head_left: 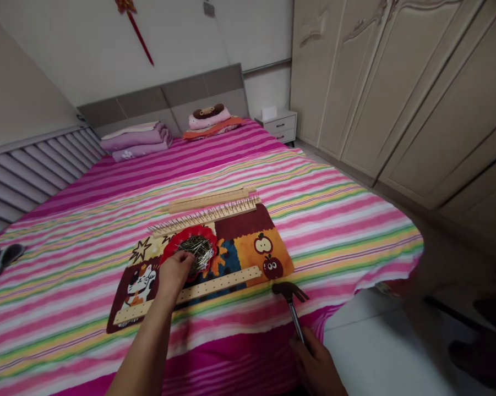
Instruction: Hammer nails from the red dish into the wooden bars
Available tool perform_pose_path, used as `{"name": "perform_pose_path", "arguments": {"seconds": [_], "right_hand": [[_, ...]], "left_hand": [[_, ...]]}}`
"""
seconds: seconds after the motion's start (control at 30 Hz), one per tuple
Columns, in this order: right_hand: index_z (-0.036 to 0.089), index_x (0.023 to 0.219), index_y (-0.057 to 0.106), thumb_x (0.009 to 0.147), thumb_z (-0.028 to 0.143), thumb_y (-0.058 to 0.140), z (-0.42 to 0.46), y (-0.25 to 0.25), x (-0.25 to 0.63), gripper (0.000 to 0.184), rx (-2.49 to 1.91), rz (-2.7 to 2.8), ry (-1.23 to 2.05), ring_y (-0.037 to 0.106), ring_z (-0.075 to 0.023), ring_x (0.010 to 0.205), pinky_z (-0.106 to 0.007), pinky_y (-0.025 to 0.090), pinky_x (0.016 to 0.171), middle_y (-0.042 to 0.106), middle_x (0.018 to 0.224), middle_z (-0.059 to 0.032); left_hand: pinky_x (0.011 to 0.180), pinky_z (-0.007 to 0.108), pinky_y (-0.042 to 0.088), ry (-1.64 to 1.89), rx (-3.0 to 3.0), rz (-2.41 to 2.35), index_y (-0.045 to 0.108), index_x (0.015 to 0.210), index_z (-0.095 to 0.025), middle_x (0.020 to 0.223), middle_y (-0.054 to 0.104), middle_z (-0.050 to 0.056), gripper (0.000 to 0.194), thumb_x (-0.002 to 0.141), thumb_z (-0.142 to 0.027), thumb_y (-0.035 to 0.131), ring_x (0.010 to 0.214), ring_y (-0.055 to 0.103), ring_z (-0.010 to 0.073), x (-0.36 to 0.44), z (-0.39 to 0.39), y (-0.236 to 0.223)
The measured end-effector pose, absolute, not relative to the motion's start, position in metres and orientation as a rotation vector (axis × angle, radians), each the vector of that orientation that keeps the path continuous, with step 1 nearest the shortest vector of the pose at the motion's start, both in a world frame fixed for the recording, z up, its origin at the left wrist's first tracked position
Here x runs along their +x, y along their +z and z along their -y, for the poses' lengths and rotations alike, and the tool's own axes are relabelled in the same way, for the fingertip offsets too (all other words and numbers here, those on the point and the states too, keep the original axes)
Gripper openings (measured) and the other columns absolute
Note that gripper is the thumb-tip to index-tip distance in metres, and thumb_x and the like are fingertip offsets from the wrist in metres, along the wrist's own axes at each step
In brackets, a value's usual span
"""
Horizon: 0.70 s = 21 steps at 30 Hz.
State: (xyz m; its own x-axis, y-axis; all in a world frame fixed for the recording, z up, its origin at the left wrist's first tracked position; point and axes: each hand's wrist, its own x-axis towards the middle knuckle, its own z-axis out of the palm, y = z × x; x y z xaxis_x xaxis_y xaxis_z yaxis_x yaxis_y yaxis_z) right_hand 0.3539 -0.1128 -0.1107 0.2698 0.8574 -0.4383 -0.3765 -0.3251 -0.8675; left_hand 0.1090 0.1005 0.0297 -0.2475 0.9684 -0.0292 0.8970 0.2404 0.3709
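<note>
My left hand (pixel 178 270) reaches over the near-left rim of a red scalloped bowl (pixel 168 251). Its fingertips are pinched together at the heap of nails (pixel 201 250) inside; whatever they grip is hidden. My right hand (pixel 316 360) is wrapped around the handle of a claw hammer (pixel 292 305), its dark head close to the mat's lower right corner. A wooden strip with rows of dots or holes (pixel 221 283) lies across the near side of the mat, partly behind my left forearm. Beyond the bowl, another wooden strip (pixel 214 215) bristles with upright nails.
A patterned mat (pixel 248 250) lies under the bowl on a striped bedsheet (pixel 334 214). More bare wooden strips (pixel 208 199) sit farther back. Folded bedding (pixel 138 142) is by the headboard (pixel 144 99). Wardrobes (pixel 355 82) line the right, with floor between.
</note>
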Motion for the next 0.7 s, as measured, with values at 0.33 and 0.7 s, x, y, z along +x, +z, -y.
{"name": "perform_pose_path", "arguments": {"seconds": [0.33, 0.7], "right_hand": [[0.021, 0.063, 0.05, 0.069, 0.033, 0.065, 0.112, -0.097, 0.354, 0.02, -1.378, 0.444, 1.367, 0.037, -0.0099, 0.047, -0.022, 0.031, 0.045, 0.042, 0.053, 0.0082], [0.021, 0.062, 0.051, 0.067, 0.031, 0.066, 0.109, -0.097, 0.355, 0.019, -1.363, 0.461, 1.342, 0.038, -0.0106, 0.051, -0.022, 0.032, 0.047, 0.044, 0.054, 0.0068]], "left_hand": [[0.061, 0.026, 0.038, -0.551, 2.111, -1.978, 0.066, 0.069, -0.022, 0.072, 0.069, 0.006, 0.013, 0.069, -0.018, 0.053, 0.071, 0.062, 0.02, 0.163, -0.067, 0.072], [0.067, 0.032, 0.044, -0.661, 2.201, -1.91, 0.068, 0.077, -0.018, 0.086, 0.07, 0.015, 0.019, 0.069, -0.022, 0.051, 0.083, 0.065, 0.0278, 0.186, -0.075, 0.062]]}}
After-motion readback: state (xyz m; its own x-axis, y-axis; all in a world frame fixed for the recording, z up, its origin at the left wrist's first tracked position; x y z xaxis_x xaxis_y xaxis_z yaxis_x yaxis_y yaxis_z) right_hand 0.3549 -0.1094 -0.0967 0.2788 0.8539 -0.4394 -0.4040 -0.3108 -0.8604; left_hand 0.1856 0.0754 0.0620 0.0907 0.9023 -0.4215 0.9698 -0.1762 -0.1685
